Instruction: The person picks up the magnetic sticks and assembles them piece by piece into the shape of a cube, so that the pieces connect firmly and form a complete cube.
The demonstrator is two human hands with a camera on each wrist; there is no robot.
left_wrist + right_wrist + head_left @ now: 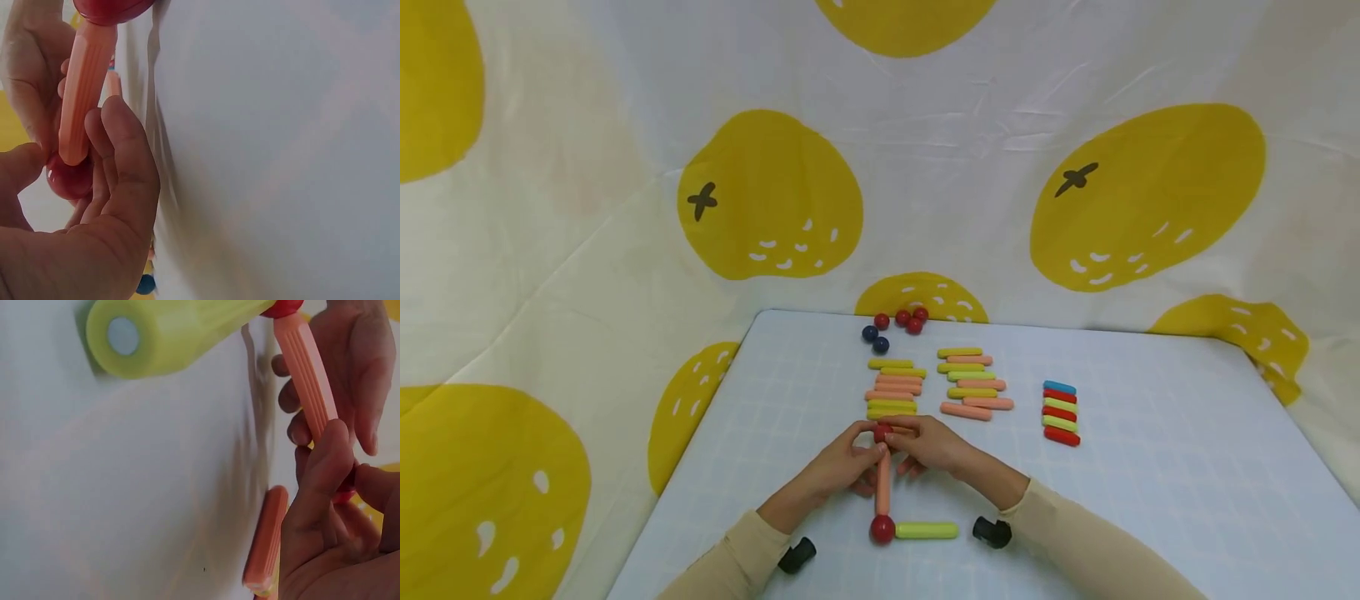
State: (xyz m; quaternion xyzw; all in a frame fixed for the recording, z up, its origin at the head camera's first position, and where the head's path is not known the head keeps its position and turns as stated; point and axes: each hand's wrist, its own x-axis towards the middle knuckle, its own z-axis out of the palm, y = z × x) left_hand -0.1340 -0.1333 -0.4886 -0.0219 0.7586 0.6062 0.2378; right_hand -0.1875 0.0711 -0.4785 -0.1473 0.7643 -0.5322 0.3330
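A salmon building rod [883,483] joins two red balls, the far one [882,432] and the near one [882,529]. From the near ball, a lime rod [927,530] extends right along the table; its free end has a grey disc in the right wrist view. My left hand [846,462] pinches the far ball from the left, its fingers also beside the salmon rod [87,94]. Opposite it, my right hand [928,443] grips the same ball [344,496] between thumb and finger. The fingers partly hide this ball.
Beyond the hands lie loose yellow and salmon rods [891,406], and another group with a lime rod [972,376]. Short coloured rods [1060,413] line up at right. Red balls [914,326] and dark blue balls [881,345] sit near the back edge.
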